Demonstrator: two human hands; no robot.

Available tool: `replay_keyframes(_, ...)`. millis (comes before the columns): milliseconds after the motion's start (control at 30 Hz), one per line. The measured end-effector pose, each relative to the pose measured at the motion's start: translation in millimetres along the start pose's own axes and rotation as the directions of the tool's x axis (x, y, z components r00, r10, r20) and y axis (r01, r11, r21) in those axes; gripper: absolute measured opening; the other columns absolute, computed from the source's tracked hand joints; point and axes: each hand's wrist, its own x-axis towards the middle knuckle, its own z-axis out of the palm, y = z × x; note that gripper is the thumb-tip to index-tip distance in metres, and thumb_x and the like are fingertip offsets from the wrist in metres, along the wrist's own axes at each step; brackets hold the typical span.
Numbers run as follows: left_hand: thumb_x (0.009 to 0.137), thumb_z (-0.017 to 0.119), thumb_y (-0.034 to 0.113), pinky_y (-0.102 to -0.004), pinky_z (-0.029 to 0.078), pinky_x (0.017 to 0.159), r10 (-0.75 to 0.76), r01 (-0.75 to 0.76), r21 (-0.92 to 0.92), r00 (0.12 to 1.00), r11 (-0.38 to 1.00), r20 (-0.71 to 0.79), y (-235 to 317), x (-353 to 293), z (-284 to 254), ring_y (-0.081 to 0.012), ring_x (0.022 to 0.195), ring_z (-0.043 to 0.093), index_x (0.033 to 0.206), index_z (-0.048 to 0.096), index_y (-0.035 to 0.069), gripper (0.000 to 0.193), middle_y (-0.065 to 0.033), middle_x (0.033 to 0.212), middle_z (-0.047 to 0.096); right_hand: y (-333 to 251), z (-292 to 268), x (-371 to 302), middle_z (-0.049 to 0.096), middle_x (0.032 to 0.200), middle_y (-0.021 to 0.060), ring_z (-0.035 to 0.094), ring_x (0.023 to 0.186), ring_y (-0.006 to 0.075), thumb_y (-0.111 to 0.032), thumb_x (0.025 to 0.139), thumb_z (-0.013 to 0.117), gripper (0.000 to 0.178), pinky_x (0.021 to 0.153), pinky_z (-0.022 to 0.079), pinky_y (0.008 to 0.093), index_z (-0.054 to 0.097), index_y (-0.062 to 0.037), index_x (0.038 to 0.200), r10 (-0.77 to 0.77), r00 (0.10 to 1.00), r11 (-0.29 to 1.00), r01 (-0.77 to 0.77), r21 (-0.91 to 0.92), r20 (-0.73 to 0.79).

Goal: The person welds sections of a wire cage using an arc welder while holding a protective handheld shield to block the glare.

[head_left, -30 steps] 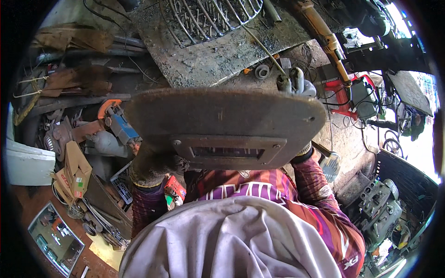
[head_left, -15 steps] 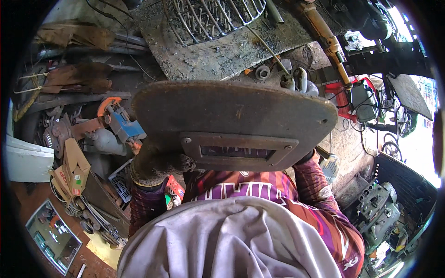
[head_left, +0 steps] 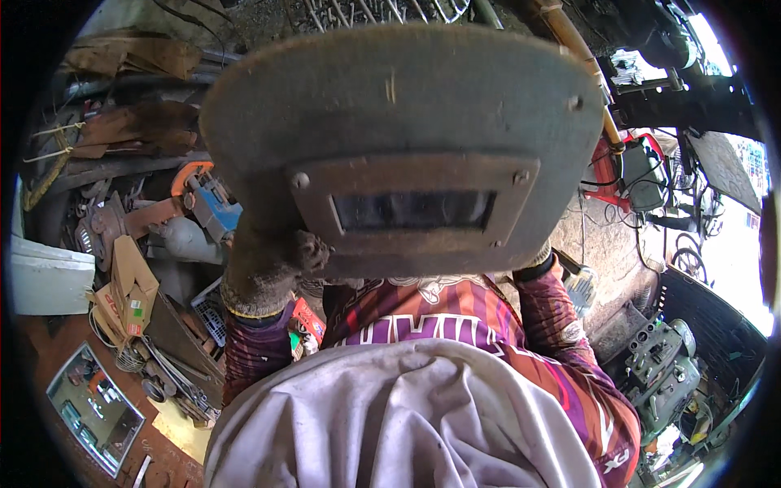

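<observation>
A dark welding shield (head_left: pixel 407 102) with a framed viewing window (head_left: pixel 415 213) fills the middle of the view. My left hand (head_left: pixel 267 272), in a dirty knitted glove, is closed on the shield's lower left edge, with its thumb over the front. Of my right hand (head_left: pixel 538 259), only the glove cuff and wrist show below the shield's lower right edge. Its fingers are hidden behind the shield, so whether they grip anything is not visible. The top of a metal bar grate (head_left: pixel 382 13) shows beyond the shield's upper edge.
A blue and orange tool (head_left: pixel 213 205) and a grey cylinder (head_left: pixel 189 241) lie to the left, near cardboard (head_left: pixel 128 289). To the right are a red-framed machine (head_left: pixel 606 175) with loose cables and a greenish metal machine (head_left: pixel 665 374). A long tan pipe-like piece (head_left: pixel 569 37) stands at upper right.
The shield has risen and come closer, looking larger and hiding most of the worktable and grate. My left hand has moved up with it. My right glove's cuff now shows.
</observation>
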Motion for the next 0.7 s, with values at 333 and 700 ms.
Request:
replay_keyframes(333, 0.096, 0.064, 0.037, -0.0534, 0.062, 0.071, 0.258, -0.300, -0.102, 0.918, 0.948, -0.301, 62.9, 11.2, -13.8, -0.0316, 0.096, 0.069, 0.135, 0.050, 0.001, 0.054, -0.0197, 0.116, 0.066, 3.3, 4.9, 7.9, 0.066, 0.105, 0.0107, 0.065, 0.089, 0.0206, -0.021, 0.093, 0.067, 0.042, 0.080, 0.052, 0.0369, 0.049, -0.0017, 0.125, 0.016, 0.991, 0.998, -0.006, 0.068, -0.136)
replay_keyframes(700, 0.094, 0.065, 0.034, -0.0490, 0.065, 0.064, 0.279, -0.309, -0.057, 0.912, 0.949, -0.302, 95.4, 15.4, -13.2, -0.0328, 0.098, 0.069, 0.140, 0.045, 0.007, 0.056, -0.0188, 0.123, 0.063, -7.7, 1.7, 11.8, 0.065, 0.100, 0.0154, 0.062, 0.092, 0.0312, -0.031, 0.091, 0.070, 0.049, 0.084, 0.048, 0.0391, 0.050, 0.0021, 0.120, -0.060, 0.994, 0.996, 0.053, -0.075, -0.092)
